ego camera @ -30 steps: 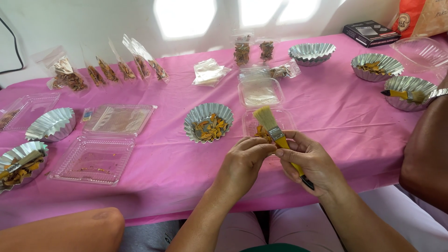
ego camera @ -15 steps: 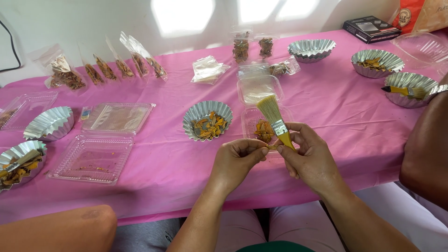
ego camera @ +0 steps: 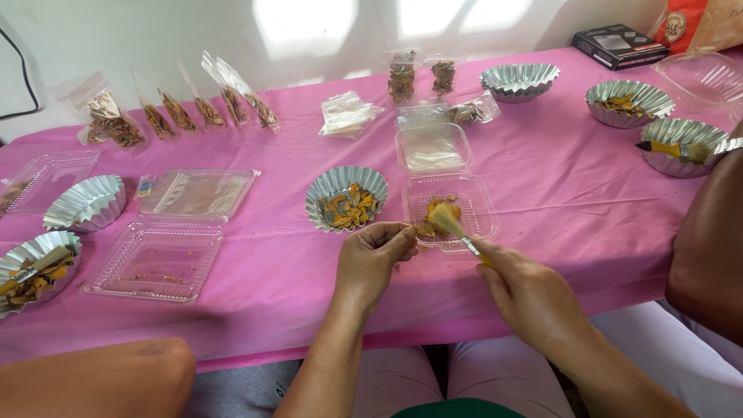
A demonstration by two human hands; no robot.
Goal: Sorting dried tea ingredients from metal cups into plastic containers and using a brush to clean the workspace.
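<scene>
The right hand is closed around the yellow handle of a small paintbrush, which slants up and to the left from the fist so that its pale bristles lie over the near-left corner of an open clear plastic clamshell tray. Orange-brown dried pieces sit inside that tray, right under and just beyond the bristles. The left hand rests on the pink table just left of the tray, its fingers curled and the fingertips pinched on a small dried piece at the tray's near-left edge, close to the brush tip. The two hands are near each other but apart, with the brush between them. Just beyond the left hand stands a fluted foil cup holding more orange pieces. At the far right another person's forearm reaches over the table's edge.
</scene>
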